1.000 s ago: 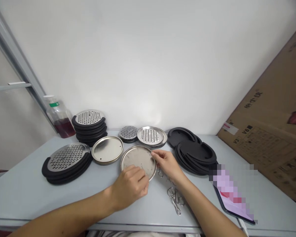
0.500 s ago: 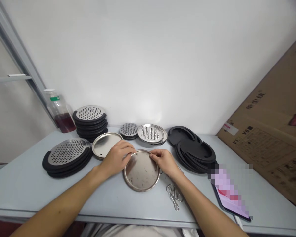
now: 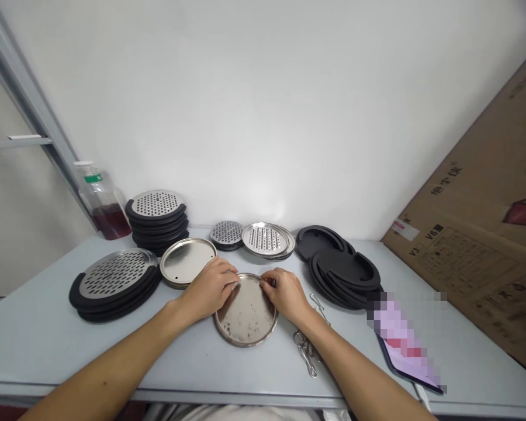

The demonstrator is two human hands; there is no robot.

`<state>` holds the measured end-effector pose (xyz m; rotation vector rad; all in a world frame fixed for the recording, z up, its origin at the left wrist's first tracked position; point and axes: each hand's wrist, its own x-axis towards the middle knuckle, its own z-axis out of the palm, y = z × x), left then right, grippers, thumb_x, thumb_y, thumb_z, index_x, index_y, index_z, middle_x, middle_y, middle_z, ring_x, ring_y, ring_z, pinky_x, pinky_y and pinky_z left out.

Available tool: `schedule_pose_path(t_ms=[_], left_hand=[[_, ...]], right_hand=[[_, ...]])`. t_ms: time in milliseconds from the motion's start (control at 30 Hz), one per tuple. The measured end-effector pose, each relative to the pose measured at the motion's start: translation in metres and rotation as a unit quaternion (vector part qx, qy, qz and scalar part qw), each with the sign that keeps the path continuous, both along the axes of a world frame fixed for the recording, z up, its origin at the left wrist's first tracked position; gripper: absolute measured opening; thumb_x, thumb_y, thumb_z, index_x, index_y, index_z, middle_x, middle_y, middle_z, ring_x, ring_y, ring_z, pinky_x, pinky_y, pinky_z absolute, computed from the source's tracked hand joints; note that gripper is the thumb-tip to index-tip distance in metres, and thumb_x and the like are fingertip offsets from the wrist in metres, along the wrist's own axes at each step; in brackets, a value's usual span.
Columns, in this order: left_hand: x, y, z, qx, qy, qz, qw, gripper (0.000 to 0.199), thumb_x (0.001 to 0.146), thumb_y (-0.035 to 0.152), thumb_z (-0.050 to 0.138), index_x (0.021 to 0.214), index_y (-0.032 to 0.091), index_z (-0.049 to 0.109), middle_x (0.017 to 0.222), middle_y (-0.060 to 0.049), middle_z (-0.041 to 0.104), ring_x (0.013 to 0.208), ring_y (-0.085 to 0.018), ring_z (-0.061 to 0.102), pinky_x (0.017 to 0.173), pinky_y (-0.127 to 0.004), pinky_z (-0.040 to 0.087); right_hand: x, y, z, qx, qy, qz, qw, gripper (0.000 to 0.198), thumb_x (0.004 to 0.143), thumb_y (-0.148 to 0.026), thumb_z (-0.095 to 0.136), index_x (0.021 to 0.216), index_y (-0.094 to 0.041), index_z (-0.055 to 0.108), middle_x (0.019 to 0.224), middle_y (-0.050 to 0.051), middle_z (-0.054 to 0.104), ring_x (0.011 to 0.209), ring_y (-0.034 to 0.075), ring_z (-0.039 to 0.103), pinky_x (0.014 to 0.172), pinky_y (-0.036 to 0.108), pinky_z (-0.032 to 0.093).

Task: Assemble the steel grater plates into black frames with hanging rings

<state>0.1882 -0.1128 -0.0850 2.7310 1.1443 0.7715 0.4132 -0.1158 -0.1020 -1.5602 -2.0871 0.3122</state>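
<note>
Bottle: see-through, white cap, green band, dark red drink-like liquid inside.
Front stack: round, black thick rims, silver top full of slots.
Tall stack: black rims again, silver top with little holes.
Shiny plates: smooth, pale, piled up.
Left hand: fingers bent, tips pinched on the far left rim of the round metal plate.
Small discs: gray, holey.
Plate in hands: smooth but spotty, thin raised rim — at the gray table, between both hands.
Slotted plates: silver, shiny.
Right hand: thumb and finger pinched on the far right rim.
Wire clips: bent, loopy metal — beside the right arm.
Black trays: round, dull, heaped.
Phone: flat, screen blurred.
Box: brown cardboard, leaning.
</note>
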Motion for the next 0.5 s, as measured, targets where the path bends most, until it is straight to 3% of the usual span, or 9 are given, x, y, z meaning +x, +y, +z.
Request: schedule_pose_path(t_ms=[367,500], left_hand=[[0.0010,-0.0004,0.0015,-0.011,0.016,-0.003,1.000,0.016,0.085,0.017,0.062,0.094,0.024,0.073,0.093,-0.003,0.073,0.094,-0.020,0.062,0.104,-0.045,0.034],[0.0009,-0.0009,0.0023,-0.016,0.018,0.000,1.000,0.015,0.086,0.018,0.061,0.093,0.024,0.073,0.092,-0.003,0.073,0.094,-0.020,0.062,0.105,-0.045,0.033]], right_hand=[[0.0019,-0.0035,0.0013,0.012,-0.016,0.012,1.000,0.021,0.085,-0.024,0.056,0.087,-0.023,0.076,0.083,0.006,0.070,0.077,0.020,0.063,0.070,0.028,0.042],[0.0016,-0.0038,0.0019,0.036,0.023,0.021,0.999,0.023,0.087,-0.024,0.056,0.100,-0.021,0.073,0.091,0.007,0.070,0.084,0.020,0.063,0.077,0.029,0.045]])
